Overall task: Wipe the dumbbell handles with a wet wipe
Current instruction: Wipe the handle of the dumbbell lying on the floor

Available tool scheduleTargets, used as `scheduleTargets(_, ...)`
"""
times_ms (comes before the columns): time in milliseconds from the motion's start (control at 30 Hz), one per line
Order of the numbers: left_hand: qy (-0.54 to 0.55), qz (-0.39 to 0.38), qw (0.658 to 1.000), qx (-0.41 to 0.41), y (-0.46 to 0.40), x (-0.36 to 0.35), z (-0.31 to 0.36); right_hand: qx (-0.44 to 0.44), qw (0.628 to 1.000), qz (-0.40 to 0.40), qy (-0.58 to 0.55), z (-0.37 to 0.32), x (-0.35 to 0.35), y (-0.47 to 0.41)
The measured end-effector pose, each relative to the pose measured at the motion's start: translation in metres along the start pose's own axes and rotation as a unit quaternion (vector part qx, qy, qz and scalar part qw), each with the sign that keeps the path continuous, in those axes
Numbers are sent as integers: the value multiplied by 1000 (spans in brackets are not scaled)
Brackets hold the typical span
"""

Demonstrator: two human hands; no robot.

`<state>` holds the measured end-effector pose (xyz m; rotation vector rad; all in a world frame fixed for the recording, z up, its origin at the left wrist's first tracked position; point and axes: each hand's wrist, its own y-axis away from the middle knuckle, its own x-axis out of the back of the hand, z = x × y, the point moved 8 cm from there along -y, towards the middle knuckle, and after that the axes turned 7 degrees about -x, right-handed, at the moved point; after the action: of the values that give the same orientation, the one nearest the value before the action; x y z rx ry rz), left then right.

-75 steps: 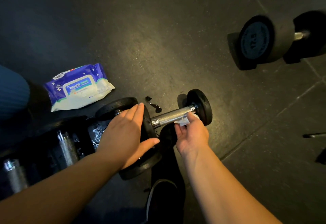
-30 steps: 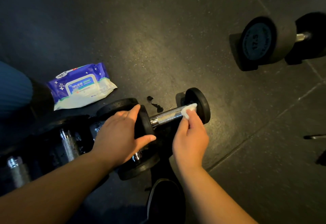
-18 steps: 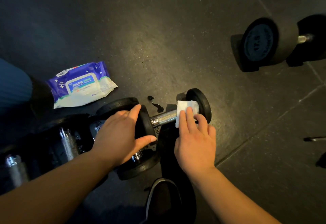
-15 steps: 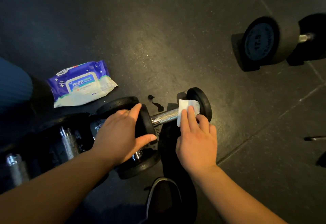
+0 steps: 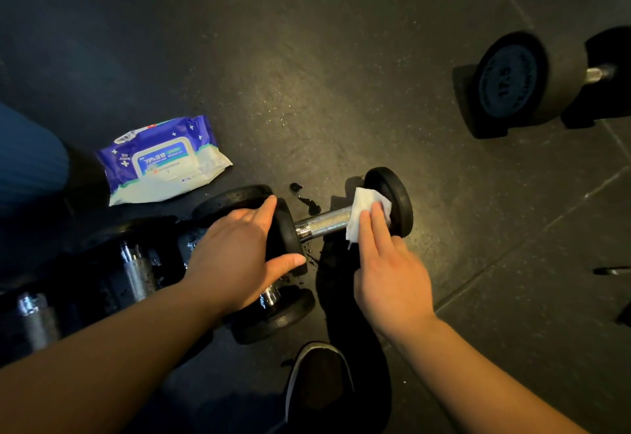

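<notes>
A small black dumbbell (image 5: 392, 201) lies on the dark floor with its chrome handle (image 5: 322, 225) showing. My left hand (image 5: 239, 256) grips its near weight plate, fingers over the top and thumb underneath. My right hand (image 5: 389, 269) presses a white wet wipe (image 5: 362, 211) onto the far end of the handle with straight fingers. The wipe drapes over the bar beside the far plate.
A blue and white wet wipe pack (image 5: 164, 160) lies at the left. Several wet dumbbells (image 5: 136, 269) crowd the lower left. A large dumbbell (image 5: 532, 82) stands at the upper right. My black shoe (image 5: 317, 379) is below, and dark drips (image 5: 307, 199) mark the floor.
My right hand went from pinching the wipe under the handle to laying it flat over the top at the far end. The left hand kept hold of the near plate.
</notes>
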<state>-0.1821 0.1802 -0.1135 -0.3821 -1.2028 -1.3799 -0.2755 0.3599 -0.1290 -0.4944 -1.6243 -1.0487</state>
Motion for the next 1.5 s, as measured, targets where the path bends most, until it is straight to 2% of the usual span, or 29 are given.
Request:
scheduleTargets(367, -2, -1, 1000, 1, 2, 1, 3, -4, 998, 15, -58, -11, 13, -28)
scheduleTargets(600, 4, -8, 1000, 3, 2, -2, 3, 13, 997, -4, -71, -3, -2, 0)
scheduleTargets(867, 0, 1, 1000, 0, 0, -2, 3, 22, 997, 7, -76, -16, 2, -7)
scheduleTargets(1067, 3, 28, 1000, 0, 3, -2, 6, -20, 998, 19, -64, -17, 15, -36)
scheduleTargets(1200, -51, 59, 997, 4, 5, -9, 13, -32, 998, 3, -56, -18, 11, -40)
scheduleTargets(1300, -112, 46, 993, -5, 0, -10, 15, -18, 998, 8, -67, -15, 7, -37)
scheduleTargets(1400, -117, 33, 992, 23, 1, -10, 18, -23, 996, 4, -88, -16, 5, -40)
scheduleTargets(1500, -49, 39, 993, 97, 4, -13, 25, -37, 995, -3, -96, -19, 3, -42)
